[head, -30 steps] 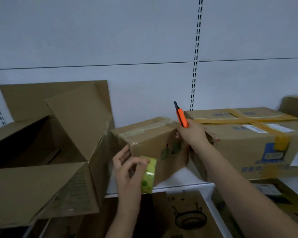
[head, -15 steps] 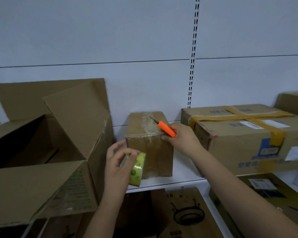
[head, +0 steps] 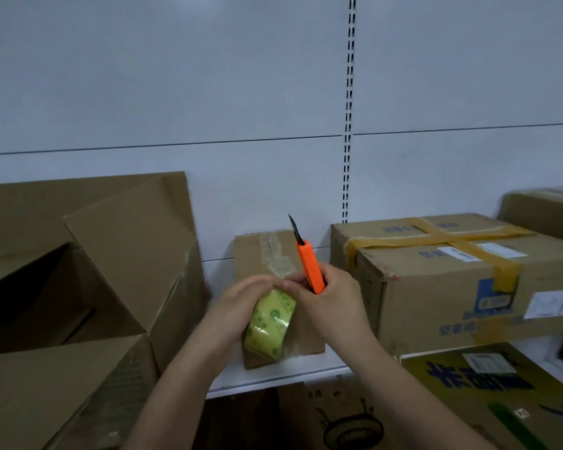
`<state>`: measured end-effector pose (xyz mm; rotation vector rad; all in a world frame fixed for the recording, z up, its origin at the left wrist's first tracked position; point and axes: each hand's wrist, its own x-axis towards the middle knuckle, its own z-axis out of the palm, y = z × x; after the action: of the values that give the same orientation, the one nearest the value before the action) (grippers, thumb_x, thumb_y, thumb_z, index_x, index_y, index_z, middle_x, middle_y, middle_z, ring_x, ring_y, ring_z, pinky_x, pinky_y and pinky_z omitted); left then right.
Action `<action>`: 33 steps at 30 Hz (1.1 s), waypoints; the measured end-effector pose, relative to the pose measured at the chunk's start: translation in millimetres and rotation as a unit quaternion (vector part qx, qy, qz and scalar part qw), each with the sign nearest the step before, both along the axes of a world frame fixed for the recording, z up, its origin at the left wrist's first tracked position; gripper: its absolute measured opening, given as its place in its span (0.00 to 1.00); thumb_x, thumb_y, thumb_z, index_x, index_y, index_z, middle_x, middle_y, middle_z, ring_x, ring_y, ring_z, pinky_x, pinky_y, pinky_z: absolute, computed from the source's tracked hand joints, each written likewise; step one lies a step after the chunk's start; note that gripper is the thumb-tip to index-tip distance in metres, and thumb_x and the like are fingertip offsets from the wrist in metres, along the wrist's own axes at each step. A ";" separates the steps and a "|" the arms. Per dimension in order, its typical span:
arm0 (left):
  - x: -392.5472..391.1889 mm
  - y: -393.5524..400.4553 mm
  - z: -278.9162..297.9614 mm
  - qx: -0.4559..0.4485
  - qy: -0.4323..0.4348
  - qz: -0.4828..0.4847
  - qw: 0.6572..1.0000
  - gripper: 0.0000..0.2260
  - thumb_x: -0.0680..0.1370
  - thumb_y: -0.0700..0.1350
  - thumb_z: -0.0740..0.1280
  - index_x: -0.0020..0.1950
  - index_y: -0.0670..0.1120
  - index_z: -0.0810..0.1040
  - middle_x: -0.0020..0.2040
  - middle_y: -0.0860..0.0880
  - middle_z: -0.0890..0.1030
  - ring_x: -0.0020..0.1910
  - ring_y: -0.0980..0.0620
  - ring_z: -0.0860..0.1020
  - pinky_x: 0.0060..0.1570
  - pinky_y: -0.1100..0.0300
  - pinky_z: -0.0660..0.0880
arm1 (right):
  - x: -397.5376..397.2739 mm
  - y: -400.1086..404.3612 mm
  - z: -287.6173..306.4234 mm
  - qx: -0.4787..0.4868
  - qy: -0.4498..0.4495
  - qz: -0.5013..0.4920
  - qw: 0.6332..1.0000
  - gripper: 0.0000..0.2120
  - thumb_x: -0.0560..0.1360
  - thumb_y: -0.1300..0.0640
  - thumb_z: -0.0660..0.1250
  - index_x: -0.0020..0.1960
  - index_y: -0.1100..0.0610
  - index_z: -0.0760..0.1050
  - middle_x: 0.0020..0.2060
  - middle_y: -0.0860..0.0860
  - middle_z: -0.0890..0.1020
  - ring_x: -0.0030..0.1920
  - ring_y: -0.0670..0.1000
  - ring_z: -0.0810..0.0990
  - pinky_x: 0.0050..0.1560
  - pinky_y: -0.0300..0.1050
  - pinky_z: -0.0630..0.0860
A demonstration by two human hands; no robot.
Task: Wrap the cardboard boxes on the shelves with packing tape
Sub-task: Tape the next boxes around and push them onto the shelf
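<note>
A small cardboard box [head: 257, 254] with clear tape across its top stands on the white shelf [head: 273, 375], between two bigger boxes. In front of it my left hand [head: 238, 306] grips a roll of yellow-green packing tape [head: 270, 323]. My right hand [head: 332, 300] holds an orange utility knife [head: 311, 264], blade pointing up, and its fingertips meet the left hand's at the top of the roll. Both hands hide the box's front upper edge.
A large open cardboard box [head: 88, 287] with raised flaps fills the left. At the right sits a big closed box [head: 462, 280] crossed with yellow tape, another box [head: 546, 216] behind it. Printed cartons [head: 488, 394] lie on the level below.
The small box now stands squarely on the shelf. My right hand left the box top and came to the tape roll, knife blade now upright. The left hand raised the roll.
</note>
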<state>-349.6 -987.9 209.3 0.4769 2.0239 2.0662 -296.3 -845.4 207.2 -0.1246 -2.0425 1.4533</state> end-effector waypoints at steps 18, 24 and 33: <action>-1.7 -50.7 17.3 -0.439 0.395 0.156 0.792 0.26 0.74 0.67 0.66 0.72 0.67 0.69 0.51 0.55 0.85 0.48 0.54 0.83 0.44 0.60 0.76 | -12.5 73.7 9.0 -0.265 0.035 -0.211 0.940 0.04 0.75 0.58 0.72 0.42 0.55 0.78 0.30 0.51 0.74 0.31 0.51 0.71 0.27 0.39 0.69; -15.1 -39.4 12.5 -0.426 0.447 0.241 0.749 0.14 0.76 0.61 0.69 0.55 0.55 0.86 0.44 0.48 0.87 0.45 0.44 0.83 0.46 0.55 0.73 | -22.5 73.5 -8.6 -0.187 0.058 -0.222 0.955 0.06 0.76 0.56 0.72 0.43 0.57 0.79 0.30 0.52 0.75 0.29 0.51 0.72 0.33 0.42 0.69; -32.4 -37.6 33.9 -0.540 0.372 0.292 0.696 0.12 0.79 0.57 0.65 0.59 0.57 0.82 0.56 0.52 0.83 0.59 0.48 0.76 0.53 0.54 0.62 | -38.0 51.7 -34.6 -0.048 0.060 -0.281 0.957 0.05 0.77 0.55 0.69 0.44 0.53 0.75 0.34 0.47 0.75 0.39 0.54 0.77 0.43 0.50 0.73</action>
<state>-381.9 -1025.5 243.2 0.4572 3.7073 0.3455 -334.3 -793.7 172.6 -0.5921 -1.6514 1.1615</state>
